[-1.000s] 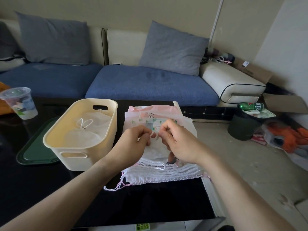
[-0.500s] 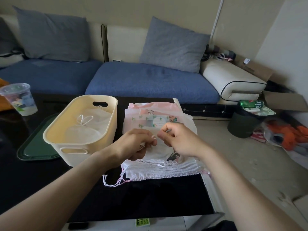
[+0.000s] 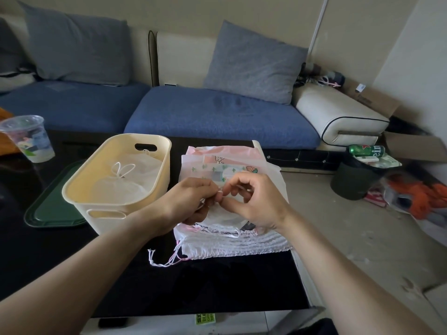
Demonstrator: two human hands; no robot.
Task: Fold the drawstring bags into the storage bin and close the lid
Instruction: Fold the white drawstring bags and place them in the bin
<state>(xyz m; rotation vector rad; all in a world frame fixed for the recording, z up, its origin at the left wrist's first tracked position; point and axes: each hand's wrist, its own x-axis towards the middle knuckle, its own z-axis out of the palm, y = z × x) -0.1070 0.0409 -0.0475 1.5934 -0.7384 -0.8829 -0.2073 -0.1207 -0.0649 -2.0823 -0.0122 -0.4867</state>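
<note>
White drawstring (image 3: 219,191) is being pinched between left hand (image 3: 191,204) and right hand (image 3: 256,201). Both are hovering over the bag stack (image 3: 232,245) by the table's right edge.

Bin left, bags right, on the bench.
The bin (image 3: 116,180) held one bag (image 3: 125,180); the lid (image 3: 52,209) lay left of it, a cup (image 3: 29,139) behind. The bag stack (image 3: 232,243) lay right; both hands met above it.

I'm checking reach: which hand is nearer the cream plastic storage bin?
Left. The left hand hovers beside the cream plastic storage bin, close to its right wall; the right hand lies farther right, over the stacked bags.
</note>
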